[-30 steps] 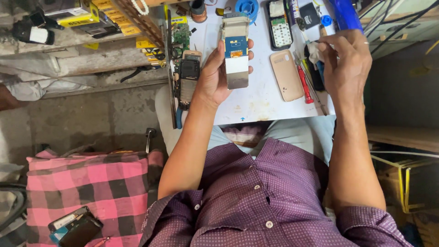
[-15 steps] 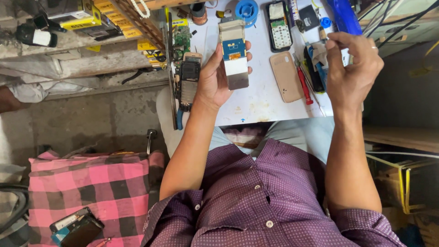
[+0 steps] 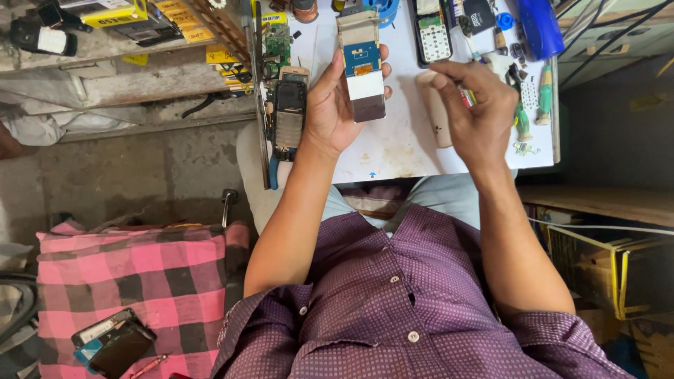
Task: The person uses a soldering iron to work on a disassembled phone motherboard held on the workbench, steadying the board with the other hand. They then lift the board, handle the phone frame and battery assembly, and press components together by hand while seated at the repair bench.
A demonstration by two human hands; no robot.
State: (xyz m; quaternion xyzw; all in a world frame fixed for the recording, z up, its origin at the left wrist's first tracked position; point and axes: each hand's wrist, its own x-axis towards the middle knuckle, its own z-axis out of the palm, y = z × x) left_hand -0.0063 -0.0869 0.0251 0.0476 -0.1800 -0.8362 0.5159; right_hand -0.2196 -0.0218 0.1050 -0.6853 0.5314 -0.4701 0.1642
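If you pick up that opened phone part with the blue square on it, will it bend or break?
The phone part in the left hand looks flat and stiff, so it probably won't flop. Its bare blue board is uncovered, so it is likely fragile. It seems light, since fingertips and thumb alone grip it by the edges.

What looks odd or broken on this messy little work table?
The phone in the left hand is an opened phone body with its blue inner board bare. Another stripped phone lies at the white table's left edge. On the pink checked cloth, a dark phone lies askew.
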